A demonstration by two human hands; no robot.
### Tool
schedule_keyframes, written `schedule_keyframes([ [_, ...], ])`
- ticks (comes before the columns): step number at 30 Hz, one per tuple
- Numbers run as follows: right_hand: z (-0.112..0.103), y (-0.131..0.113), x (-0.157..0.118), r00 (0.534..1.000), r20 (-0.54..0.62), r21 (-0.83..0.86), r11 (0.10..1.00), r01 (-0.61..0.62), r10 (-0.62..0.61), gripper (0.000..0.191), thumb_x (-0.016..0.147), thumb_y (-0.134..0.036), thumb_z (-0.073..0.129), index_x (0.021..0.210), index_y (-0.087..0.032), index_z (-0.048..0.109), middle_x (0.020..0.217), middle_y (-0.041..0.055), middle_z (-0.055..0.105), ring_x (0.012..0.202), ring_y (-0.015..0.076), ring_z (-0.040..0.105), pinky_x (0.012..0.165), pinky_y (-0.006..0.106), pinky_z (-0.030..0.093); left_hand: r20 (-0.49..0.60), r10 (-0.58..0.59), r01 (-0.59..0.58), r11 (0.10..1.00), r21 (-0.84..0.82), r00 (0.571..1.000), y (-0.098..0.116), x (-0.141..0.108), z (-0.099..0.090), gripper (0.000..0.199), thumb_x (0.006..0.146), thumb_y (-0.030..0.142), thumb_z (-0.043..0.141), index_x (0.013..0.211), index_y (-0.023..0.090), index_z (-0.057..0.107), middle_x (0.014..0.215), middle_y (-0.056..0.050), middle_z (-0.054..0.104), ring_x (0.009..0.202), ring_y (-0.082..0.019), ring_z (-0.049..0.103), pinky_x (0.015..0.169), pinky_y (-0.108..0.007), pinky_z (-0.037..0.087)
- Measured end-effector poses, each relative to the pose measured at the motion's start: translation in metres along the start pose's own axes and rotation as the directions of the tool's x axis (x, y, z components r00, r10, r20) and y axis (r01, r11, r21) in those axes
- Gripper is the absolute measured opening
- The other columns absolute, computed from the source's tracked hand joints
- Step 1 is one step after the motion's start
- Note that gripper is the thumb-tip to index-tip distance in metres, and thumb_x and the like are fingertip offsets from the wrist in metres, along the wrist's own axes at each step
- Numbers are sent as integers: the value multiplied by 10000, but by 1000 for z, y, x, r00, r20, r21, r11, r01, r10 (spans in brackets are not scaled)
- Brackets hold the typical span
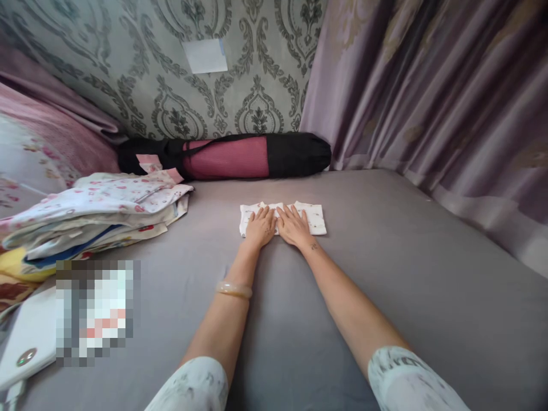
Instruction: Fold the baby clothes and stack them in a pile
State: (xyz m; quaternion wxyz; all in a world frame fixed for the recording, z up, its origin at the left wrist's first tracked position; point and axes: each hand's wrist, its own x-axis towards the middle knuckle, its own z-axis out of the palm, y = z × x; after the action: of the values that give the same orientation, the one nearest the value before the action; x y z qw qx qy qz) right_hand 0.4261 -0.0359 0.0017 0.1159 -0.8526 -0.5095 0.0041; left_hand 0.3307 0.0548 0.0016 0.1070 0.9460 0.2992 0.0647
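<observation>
The small folded white cloth with a sparse coloured print (pixel 317 214) lay flat on the smooth grey sheet (pixel 385 274), straight ahead of you. Nearest to you, pale patterned sleeves (pixel 194 385) covered your upper forearms. At your near left sat a white, flat-sided device (pixel 32 325) with a round button and a white cable (pixel 16 390); a pixelated patch hid what was beside it. You wore a pale, translucent bangle (pixel 234 289) on your left forearm, and your right wrist bore a small dark mark. Your left hand (pixel 261 225) and right hand (pixel 294 225) rested palms down on the cloth, side by side near its middle, fingers extended and slightly spread, gripping nothing. Farther left was a loose stack of printed and coloured fabrics (pixel 103 211). Beyond the cloth, a long cylindrical bag, black with a dark pink middle (pixel 225 158), lay along the patterned grey wall (pixel 257 91), between draped mauve curtains (pixel 377 85). Higher up, a white rectangular sheet of paper (pixel 206 56) was on the wall.
</observation>
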Motion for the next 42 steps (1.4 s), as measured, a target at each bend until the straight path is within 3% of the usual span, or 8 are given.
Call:
schedule_keyframes([
  [7,-11,8,2,999,-5,32,998,-53,53,542,993,-349,216,1506,-209,326,1559,59,320,1447,282,206,1159,552,76,-122,-28,39,996,83,992,-2,0,-2,534,1001,375,193,1447,162,398,1545,-98,346,1442,-226,271,1185,-442,173],
  [12,-7,13,0,994,31,24,994,-107,106,533,997,-365,210,1494,-231,351,1564,50,311,1450,270,192,1152,537,113,-33,-120,122,990,66,992,-12,4,4,593,989,453,171,1472,170,365,1564,-94,304,1445,-264,258,1178,-472,178],
  [18,-7,16,3,993,62,52,994,-101,98,537,1000,-369,190,1497,-233,343,1573,45,290,1454,264,188,1155,534,113,-16,-116,117,993,15,993,-13,5,1,588,983,451,194,1468,173,374,1562,-103,305,1449,-270,246,1178,-483,171],
  [23,-14,31,7,983,12,21,983,-184,183,580,1000,-362,161,1502,-113,313,1586,105,235,1464,256,156,1174,489,60,-192,-134,144,989,39,972,-16,3,1,569,988,419,187,1450,168,404,1528,-113,373,1445,-256,260,1196,-484,100],
  [29,-4,44,7,966,9,-29,966,-258,258,615,995,-362,179,1486,-11,301,1568,149,265,1460,258,161,1178,429,98,-59,-211,213,977,27,976,-25,5,7,622,976,450,191,1492,129,322,1558,-135,306,1464,-281,196,1184,-488,158],
  [35,1,45,7,969,-2,-32,968,-248,248,618,996,-370,181,1489,-17,297,1570,147,263,1457,261,175,1174,415,122,-46,-218,219,975,26,975,-24,5,9,637,974,456,155,1507,131,284,1575,-128,267,1471,-285,166,1174,-514,162],
  [38,-2,49,8,972,12,-34,972,-234,235,627,999,-396,199,1489,-17,296,1564,152,277,1451,266,196,1172,414,135,-58,-203,206,977,56,977,-24,5,5,610,975,442,180,1491,150,320,1556,-134,313,1454,-292,221,1154,-526,202],
  [42,-19,61,14,983,75,-5,986,-166,166,565,1011,-388,196,1425,-101,451,1494,131,420,1379,261,354,1122,398,266,-63,-102,112,977,182,993,-27,13,-15,509,975,364,243,1365,176,511,1359,-154,566,1286,-287,485,1111,-498,266],
])
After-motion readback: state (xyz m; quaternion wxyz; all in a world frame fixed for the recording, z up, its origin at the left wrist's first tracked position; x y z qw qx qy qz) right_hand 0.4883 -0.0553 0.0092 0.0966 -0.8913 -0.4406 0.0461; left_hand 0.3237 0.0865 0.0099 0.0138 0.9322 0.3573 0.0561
